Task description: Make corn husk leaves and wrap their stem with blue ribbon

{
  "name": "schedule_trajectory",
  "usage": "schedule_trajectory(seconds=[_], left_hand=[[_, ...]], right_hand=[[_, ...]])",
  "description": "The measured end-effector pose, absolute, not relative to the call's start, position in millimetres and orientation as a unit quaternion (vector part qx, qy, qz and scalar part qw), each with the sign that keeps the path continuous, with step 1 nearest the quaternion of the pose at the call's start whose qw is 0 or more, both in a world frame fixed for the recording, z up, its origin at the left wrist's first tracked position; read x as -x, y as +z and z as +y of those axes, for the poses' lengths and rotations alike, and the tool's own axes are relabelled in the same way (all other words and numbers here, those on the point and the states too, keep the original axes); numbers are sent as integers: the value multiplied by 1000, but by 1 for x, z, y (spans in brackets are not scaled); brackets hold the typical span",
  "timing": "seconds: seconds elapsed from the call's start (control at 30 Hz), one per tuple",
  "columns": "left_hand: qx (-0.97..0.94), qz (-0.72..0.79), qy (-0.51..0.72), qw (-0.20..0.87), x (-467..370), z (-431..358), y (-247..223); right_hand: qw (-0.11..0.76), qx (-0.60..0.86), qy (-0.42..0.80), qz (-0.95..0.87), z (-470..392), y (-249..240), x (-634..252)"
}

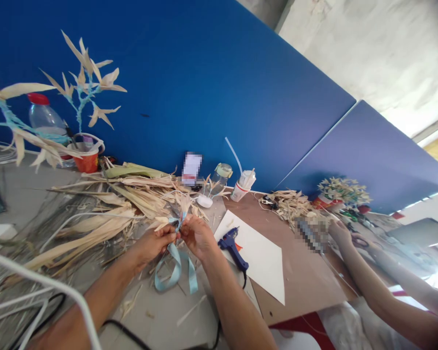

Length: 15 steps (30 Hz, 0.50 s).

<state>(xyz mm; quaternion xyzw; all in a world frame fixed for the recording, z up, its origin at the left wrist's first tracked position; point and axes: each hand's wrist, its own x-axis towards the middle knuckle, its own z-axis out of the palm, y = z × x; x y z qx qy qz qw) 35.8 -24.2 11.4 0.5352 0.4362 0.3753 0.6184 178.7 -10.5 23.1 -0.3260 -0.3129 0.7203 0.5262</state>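
Note:
My left hand (159, 240) pinches the wrapped stem of a corn husk flower (182, 201) low on its length. Close beside it, my right hand (196, 235) is closed on the same stem, fingers against the light blue ribbon (175, 272). The ribbon's free length hangs in a loop below both hands over the grey table. Pale pointed petals fan out above my fingertips. To the right of my right forearm, a blue hot glue gun (234, 248) lies on a white sheet (272, 262). Long dried corn husks (127, 194) are heaped to the left of and behind my hands.
Finished husk branches (81, 97) stand at the left in a red cup (86, 161). A phone (191, 167), a glass jar (221, 177) and a paper cup (243, 184) line the blue partition (204, 73). White wires (76, 296) arch at front left. A co-worker's hands (341, 236) are at right.

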Motion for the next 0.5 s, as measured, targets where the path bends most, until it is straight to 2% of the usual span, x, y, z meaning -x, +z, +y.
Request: schedule_trajectory(seconds=[0.3,0.5], left_hand=[[-552,446,374,597,-36,-28,16],[-556,450,368,594,-32,-21,4]], right_hand=[[513,325,728,-319,-10,19,-175],[491,353,754,-258,-6,20,-179]])
